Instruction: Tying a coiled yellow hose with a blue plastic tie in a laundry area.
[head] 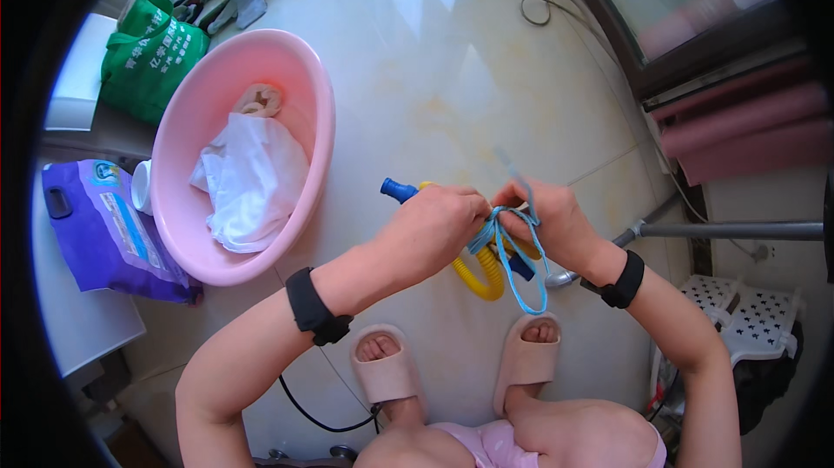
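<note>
My left hand (pixel 444 224) is closed around a coiled yellow corrugated hose (pixel 482 276), whose blue end fitting (pixel 398 190) sticks out to the left. A light blue cord (pixel 531 295) is wrapped around the hose at its right side and hangs in a long loop below. My right hand (pixel 544 217) pinches the cord close to my left fingertips, and a blurred loose end rises above it. A second dark blue fitting (pixel 521 267) shows below my right hand. Part of the hose is hidden behind my hands.
A pink basin (pixel 326 162) holding white and beige cloth stands on the left, beside a green bag (pixel 153 54) and a purple package (pixel 107 227). On the right are a grey pipe (pixel 730 230), a white perforated plastic rack (pixel 759 325) and a dark-framed door (pixel 710 45).
</note>
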Demonstrator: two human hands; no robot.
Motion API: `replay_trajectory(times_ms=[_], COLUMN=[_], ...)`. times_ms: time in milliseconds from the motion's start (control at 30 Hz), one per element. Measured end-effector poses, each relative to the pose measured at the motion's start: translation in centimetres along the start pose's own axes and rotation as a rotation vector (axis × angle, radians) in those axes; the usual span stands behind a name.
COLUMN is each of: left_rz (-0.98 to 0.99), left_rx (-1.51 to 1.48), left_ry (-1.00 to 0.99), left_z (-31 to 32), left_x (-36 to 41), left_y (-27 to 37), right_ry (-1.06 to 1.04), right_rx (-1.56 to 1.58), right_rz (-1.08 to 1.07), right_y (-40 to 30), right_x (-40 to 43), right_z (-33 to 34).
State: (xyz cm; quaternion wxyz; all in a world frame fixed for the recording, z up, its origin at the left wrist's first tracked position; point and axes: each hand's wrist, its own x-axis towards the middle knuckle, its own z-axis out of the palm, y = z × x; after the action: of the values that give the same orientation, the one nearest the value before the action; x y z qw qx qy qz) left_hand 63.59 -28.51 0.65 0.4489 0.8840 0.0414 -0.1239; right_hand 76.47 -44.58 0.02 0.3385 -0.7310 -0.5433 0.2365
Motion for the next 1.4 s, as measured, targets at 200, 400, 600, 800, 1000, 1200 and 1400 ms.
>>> replay_trajectory(times_ms=[200, 400, 600, 800, 1000, 1200, 1400], left_rz=[0.068, -0.274, 0.022, 0.300, 0.396, 0.348, 0.076], left_rx=[0.251, -1.054, -1.002, -0.527, -0.397, -0.336, -0.267], left_ry=[0.753, 0.253, 0.385, 0.428, 0.495, 0.504, 0.583], left_z=[-1.5, 1.2, 3.0, 2.5, 2.1, 1.7, -0.2], left_x=[-1.3, -3.0, -3.4, -3.4, -3.4, -3.9, -3.6], left_y=[-1.8, -0.6, 1.2, 2.5, 2.5, 2.6, 0.9], right_ry=[0.041, 0.217, 0.143, 0.123, 0.129, 0.124, 0.142], right_rx=[0.081, 0.229, 0.195, 0.174, 0.239, 0.230, 0.197], right_rz=[0.017, 0.024, 0.037, 0.032, 0.060, 0.063, 0.091], right_y=[1.6, 2.9, 2.5, 3.1, 3.1, 3.3, 2.3], right_x=[-2.6, -7.4, -8.5, -8.8, -8.2, -8.2, -6.6], right_z=[-0.5, 0.7, 0.3, 0.7, 0.7, 0.9, 0.7])
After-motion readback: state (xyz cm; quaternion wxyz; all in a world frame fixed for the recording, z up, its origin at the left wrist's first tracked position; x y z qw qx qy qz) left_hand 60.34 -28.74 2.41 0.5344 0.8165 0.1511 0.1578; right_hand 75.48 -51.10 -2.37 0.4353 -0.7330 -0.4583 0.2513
